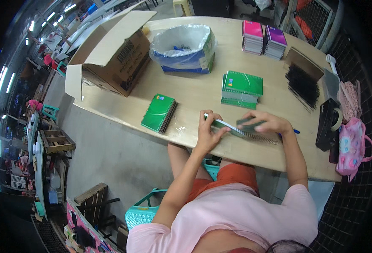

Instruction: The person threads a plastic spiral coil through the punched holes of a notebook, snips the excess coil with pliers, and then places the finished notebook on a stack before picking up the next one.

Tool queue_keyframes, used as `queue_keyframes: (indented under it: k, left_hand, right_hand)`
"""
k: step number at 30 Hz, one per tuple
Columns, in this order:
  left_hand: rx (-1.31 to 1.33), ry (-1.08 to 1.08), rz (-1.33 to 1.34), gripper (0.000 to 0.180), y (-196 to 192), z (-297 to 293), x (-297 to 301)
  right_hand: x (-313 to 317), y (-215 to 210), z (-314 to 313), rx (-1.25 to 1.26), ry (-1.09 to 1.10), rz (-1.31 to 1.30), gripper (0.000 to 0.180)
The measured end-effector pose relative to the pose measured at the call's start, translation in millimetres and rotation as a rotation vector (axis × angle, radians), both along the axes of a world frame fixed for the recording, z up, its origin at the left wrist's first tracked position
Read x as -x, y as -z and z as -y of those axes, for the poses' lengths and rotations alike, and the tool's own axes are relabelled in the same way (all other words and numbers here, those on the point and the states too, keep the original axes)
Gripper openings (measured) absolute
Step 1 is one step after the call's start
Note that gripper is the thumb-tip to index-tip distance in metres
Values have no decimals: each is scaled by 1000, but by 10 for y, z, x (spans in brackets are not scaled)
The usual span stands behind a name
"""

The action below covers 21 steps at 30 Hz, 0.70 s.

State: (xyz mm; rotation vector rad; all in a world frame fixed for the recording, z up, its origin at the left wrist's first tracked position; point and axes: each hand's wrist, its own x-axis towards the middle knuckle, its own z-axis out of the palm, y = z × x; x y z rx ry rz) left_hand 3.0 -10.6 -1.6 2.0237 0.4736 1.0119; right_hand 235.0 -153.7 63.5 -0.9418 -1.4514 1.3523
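both hands closed, gripping green notebook

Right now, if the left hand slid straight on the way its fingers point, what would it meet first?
The left hand points up-right across the held notebook. Past that, probably the green notebook stack on the table; depth is uncertain.

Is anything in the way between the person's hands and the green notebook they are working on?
No. Both the left hand and the right hand already touch the green spiral notebook on the table. Nothing lies between them and it.
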Motion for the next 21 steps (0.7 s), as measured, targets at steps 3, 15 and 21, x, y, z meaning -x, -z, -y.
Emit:
queue_keyframes:
  k: [3,15,21]
  left_hand:
    - [39,-10,0,43,-3,11,2]
    - [-1,18,15,49,61,-32,-12]
    - [9,14,-1,53,69,-32,-8]
  right_hand:
    - [-68,100,-128,91,230,489,48]
    - [174,103,-136,-97,223,462,44]
    - [237,58,-211,91,257,10,42]
